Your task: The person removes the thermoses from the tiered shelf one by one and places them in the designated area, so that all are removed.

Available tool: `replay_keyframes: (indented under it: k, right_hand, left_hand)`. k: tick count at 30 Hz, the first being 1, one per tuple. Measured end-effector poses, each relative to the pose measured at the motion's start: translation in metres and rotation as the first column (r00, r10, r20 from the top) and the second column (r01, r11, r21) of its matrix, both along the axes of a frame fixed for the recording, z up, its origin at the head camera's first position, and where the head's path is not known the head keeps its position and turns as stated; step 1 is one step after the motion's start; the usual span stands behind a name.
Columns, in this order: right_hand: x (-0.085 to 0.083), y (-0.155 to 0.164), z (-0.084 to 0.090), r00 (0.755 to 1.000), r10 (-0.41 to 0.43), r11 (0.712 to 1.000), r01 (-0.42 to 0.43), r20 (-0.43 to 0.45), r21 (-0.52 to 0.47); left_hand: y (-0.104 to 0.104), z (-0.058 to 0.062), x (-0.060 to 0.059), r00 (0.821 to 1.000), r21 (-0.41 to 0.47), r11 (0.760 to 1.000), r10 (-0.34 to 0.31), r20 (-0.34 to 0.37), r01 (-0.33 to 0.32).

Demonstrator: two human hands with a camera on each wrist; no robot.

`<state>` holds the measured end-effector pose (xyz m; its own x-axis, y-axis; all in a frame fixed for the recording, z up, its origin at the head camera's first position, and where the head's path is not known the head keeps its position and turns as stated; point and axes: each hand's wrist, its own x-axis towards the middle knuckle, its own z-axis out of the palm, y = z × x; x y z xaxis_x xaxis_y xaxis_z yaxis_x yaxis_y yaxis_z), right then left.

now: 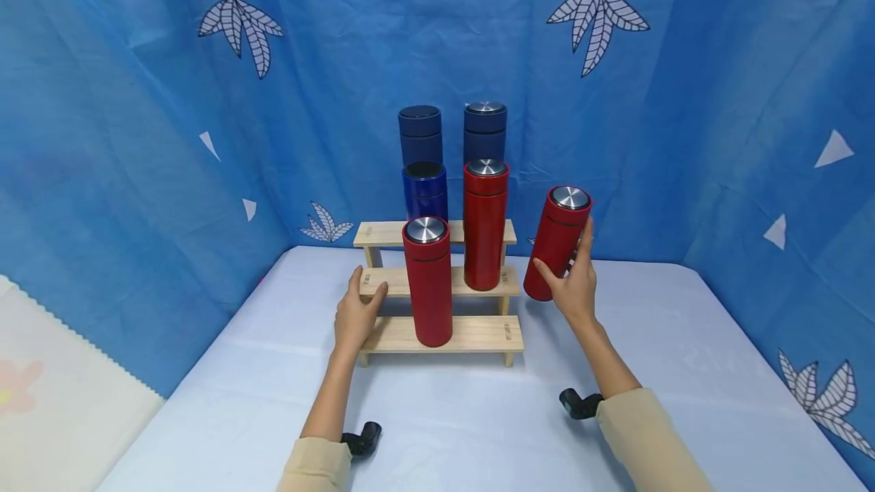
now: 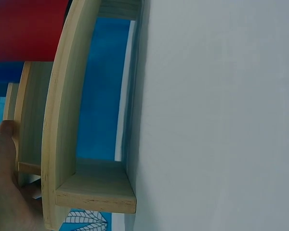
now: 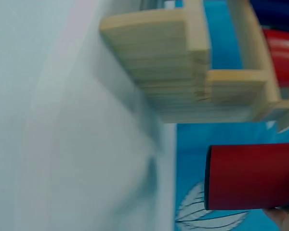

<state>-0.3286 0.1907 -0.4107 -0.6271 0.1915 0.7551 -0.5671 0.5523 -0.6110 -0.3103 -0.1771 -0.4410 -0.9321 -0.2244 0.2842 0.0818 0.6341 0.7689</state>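
One red flask (image 1: 557, 241) (tilted) between right-hand fingers (image 1: 585, 238)

Red flasks (image 1: 428, 279), leaf-patterned blue cloth (image 1: 137, 135)

I am watching through three cameras. The head view is looking forward and down from above the forearms, taking in the whole wooden stepped rack (image 1: 437, 279), the table (image 1: 683, 370) and the blue cloth backdrop (image 1: 137, 135). The left wrist view is sitting very close and rolled sideways, facing the rack's left end (image 2: 62, 144) along the tabletop (image 2: 216, 115). The right wrist view, also rolled and a little blurred, is looking across the table (image 3: 62, 144) at the rack's right end (image 3: 183, 72) from slightly farther off. All three are sharing the rack and the table surface
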Motion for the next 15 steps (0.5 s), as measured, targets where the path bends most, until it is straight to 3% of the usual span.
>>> replay_keyframes:
  k: [6, 15]
  right_hand:
    - [-0.024, 0.001, -0.026, 0.994, -0.004, 1.0, 0.006, 0.111, -0.02]
    - [-0.028, -0.004, -0.044, 0.988, -0.024, 1.0, 0.025, 0.15, -0.006]
  left_hand:
    - [0.0, -0.002, 0.0, 1.0, 0.014, 1.0, 0.007, -0.018, -0.007]
    - [0.0, -0.005, -0.001, 0.999, 0.013, 1.0, 0.005, -0.033, -0.004]
